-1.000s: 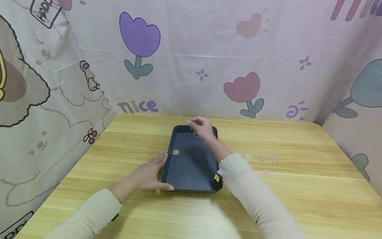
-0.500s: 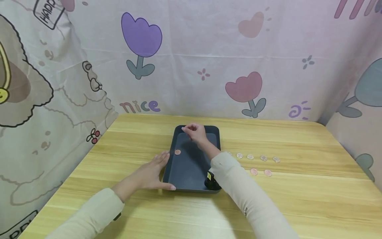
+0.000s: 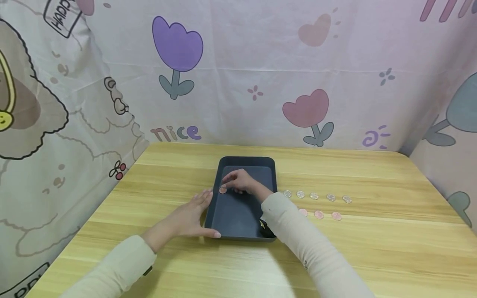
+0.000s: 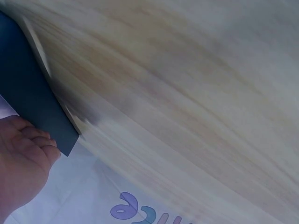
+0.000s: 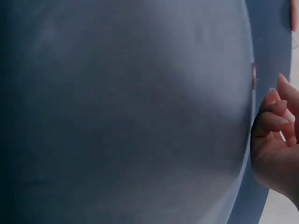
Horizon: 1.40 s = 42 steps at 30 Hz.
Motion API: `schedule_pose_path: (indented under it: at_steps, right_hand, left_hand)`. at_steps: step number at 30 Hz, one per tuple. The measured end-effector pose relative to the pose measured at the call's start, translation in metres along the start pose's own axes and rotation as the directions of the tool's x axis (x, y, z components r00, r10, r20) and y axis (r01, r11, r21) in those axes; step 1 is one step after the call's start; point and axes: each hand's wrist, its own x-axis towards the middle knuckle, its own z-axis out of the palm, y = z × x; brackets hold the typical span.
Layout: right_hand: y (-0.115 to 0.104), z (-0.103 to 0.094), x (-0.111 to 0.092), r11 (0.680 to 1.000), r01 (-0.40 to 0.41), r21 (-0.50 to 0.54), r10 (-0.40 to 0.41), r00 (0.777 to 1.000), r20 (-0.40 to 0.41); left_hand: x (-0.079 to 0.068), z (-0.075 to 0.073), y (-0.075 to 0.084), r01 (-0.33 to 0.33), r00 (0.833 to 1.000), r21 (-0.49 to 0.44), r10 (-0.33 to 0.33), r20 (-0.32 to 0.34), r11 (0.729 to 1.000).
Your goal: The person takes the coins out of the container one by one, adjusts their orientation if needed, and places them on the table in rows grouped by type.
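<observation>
A dark grey rectangular tray [image 3: 234, 221] lies on the table. One copper-coloured coin [image 3: 222, 191] rests in it near the left wall. My right hand [image 3: 242, 181] is over the tray, its thumb and fingertips close above that coin. In the right wrist view its fingers are loosely bent and parted, with a small gap to the coin [image 5: 254, 76] and nothing visibly held. My left hand [image 3: 188, 216] rests against the tray's left side with fingers extended, the thumb reaching along the near left corner.
Right of the tray, a row of several silvery coins [image 3: 314, 196] lies on the wooden table [image 3: 376, 248]. Nearer is a row of pinkish copper coins [image 3: 319, 215], partly hidden by the right sleeve [image 3: 298, 231]. A printed cloth [image 3: 238, 49] hangs behind the table.
My right hand has come from the tray's far end toward the near left, down to the coin by the left wall. The left hand and tray stay in place; more table coins show.
</observation>
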Motion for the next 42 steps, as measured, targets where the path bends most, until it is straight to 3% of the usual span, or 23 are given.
schedule_pose_path:
  at_steps: [6,11,18,29,42]
  right_hand:
    - [0.002,-0.001,-0.002,0.998,-0.018,-0.058,0.02,1.0,0.023]
    - [0.001,0.0,-0.002,0.988,0.028,-0.153,-0.025,0.999,0.026]
    - [0.0,0.003,-0.001,0.953,0.112,-0.28,-0.108,0.994,0.031]
    - [-0.008,0.006,-0.003,0.897,0.112,-0.428,-0.085,0.993,0.083]
    - [-0.02,-0.007,-0.015,0.972,0.003,-0.237,0.003,1.0,0.027]
  left_hand:
    - [0.001,-0.002,0.001,-0.014,1.0,0.001,0.014,0.005,1.0]
    - [0.003,-0.001,0.001,-0.024,1.0,0.0,0.024,0.006,1.0]
    - [0.002,-0.002,0.001,-0.009,1.0,-0.009,0.009,0.008,1.0]
    - [0.001,-0.002,0.002,-0.008,1.0,-0.006,0.008,0.005,1.0]
    - [0.0,-0.001,0.001,-0.007,1.0,0.01,0.007,0.008,1.0]
